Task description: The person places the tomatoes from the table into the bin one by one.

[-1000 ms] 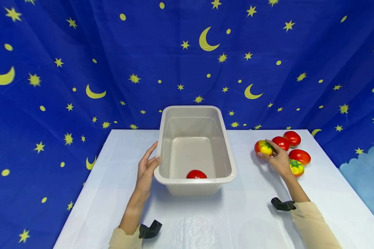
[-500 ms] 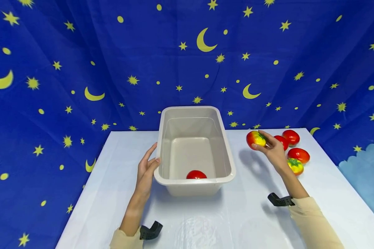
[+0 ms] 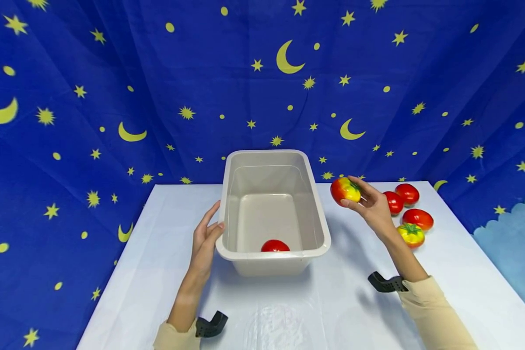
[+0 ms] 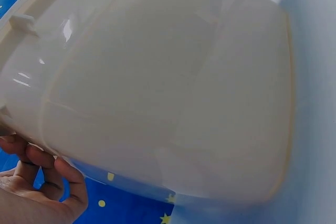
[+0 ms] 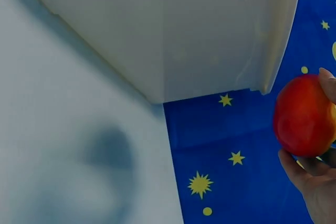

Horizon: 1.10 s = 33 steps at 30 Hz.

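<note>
A red-and-yellow tomato [image 3: 345, 191] with a green leafy top is held by my right hand [image 3: 374, 209], raised above the table to the right of the bin. The right wrist view shows its red side, with thumb and fingertips around the tomato [image 5: 303, 116]. My left hand [image 3: 204, 243] grips the left rim of a beige plastic bin [image 3: 273, 265], thumb on the rim. In the left wrist view, the fingers [image 4: 68, 174] curl by the edge of the bin [image 4: 157, 82]. Inside, near its front wall, lies a red tomato [image 3: 275, 246], partly hidden.
On the right of the white table [image 3: 262, 311] lie a yellow-red tomato [image 3: 411, 235] and a red tomato [image 3: 417, 220]. Behind them are two more red ones [image 3: 407, 194]. A blue star-and-moon cloth [image 3: 227, 87] hangs behind the table.
My right hand has lifted the red-and-yellow tomato off the table and carried it left toward the bin. The left hand and the bin have stayed in place.
</note>
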{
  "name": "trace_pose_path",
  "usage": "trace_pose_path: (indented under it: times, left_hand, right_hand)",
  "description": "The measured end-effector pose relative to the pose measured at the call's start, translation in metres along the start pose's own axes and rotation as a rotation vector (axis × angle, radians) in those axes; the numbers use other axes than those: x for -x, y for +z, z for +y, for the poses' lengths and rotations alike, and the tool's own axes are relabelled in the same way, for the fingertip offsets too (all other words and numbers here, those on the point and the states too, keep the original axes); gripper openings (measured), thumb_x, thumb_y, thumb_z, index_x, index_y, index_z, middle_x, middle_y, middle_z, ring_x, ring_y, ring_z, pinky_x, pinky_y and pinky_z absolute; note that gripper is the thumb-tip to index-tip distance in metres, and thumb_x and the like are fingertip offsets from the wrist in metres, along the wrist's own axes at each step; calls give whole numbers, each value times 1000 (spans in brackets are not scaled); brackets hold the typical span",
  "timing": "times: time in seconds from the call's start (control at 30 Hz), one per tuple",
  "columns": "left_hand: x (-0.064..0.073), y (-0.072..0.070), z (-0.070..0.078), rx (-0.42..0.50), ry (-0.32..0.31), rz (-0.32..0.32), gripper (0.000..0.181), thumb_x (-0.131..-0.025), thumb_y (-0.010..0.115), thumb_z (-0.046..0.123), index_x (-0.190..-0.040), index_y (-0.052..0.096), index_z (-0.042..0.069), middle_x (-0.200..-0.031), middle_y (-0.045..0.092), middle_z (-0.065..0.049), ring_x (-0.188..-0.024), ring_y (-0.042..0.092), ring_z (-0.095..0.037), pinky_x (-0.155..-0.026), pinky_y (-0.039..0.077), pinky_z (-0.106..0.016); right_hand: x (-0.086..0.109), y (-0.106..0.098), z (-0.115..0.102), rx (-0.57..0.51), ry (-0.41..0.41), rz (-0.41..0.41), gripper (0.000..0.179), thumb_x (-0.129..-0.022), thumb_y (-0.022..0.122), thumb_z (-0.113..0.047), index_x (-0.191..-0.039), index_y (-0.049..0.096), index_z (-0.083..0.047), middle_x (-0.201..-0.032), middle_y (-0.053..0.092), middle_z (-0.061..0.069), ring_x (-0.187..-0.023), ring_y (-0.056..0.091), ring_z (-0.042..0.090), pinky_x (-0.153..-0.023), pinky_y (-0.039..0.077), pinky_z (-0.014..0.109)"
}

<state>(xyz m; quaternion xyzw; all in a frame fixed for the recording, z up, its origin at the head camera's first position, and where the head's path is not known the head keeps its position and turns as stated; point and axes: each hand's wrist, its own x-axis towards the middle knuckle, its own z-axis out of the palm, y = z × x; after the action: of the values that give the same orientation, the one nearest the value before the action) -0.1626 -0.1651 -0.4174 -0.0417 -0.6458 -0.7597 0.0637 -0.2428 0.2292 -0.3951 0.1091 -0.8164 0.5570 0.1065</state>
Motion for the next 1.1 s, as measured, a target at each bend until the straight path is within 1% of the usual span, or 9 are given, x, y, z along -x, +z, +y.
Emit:
trace_pose_path:
  times: [0.2, 0.37, 0.5, 0.73, 0.97, 1.1]
  left_hand:
    - [0, 0, 0, -2, -4, 3, 54, -97, 50, 9, -150, 39, 16, -109, 73, 0, -96, 71, -18, -82, 56, -31]
    - [0, -1, 0, -7, -3, 12, 54, -97, 49, 8, -149, 39, 16, -105, 74, 7, -95, 71, -16, -81, 55, -29]
    - [0, 0, -1, -13, 2, 9, 54, -98, 48, 7, -150, 39, 15, -102, 74, 11, -94, 70, -14, -82, 55, -28]
    - [0, 1, -2, -8, 6, 2, 54, -98, 48, 7, -150, 38, 15, -102, 74, 10, -92, 71, -14, -79, 56, -28]
    - [0, 1, -2, -12, 17, 2, 53, -98, 49, 8, -149, 39, 15, -100, 75, 9, -92, 71, -15, -80, 56, -29]
    - [0, 1, -2, -13, 18, 1, 53, -98, 49, 8, -149, 39, 16, -100, 75, 9, -91, 71, -16, -80, 56, -29]
  right_hand:
    - [1, 0, -5, -6, -22, -14, 63, -87, 73, -14, -145, 47, -9, -146, 49, 16, -127, 49, 22, -92, 45, 11]
    - [3, 1, -12, -14, -69, -22, 61, -87, 73, -12, -143, 49, -8, -145, 50, 15, -123, 51, 11, -94, 45, 13]
    - [5, 3, -20, -56, -115, -45, 60, -86, 72, -6, -142, 49, -5, -144, 51, 13, -120, 52, 5, -94, 45, 13]
    - [7, 11, -30, -100, -178, -95, 61, -85, 71, 0, -142, 48, -1, -145, 51, 10, -123, 52, 8, -94, 47, 17]
    - [8, 21, -40, -161, -201, -159, 63, -84, 70, 5, -142, 47, 0, -146, 49, 14, -126, 51, 8, -95, 47, 18]
    - [8, 28, -45, -185, -214, -189, 64, -84, 70, 6, -143, 46, 0, -146, 50, 9, -125, 52, 7, -95, 48, 19]
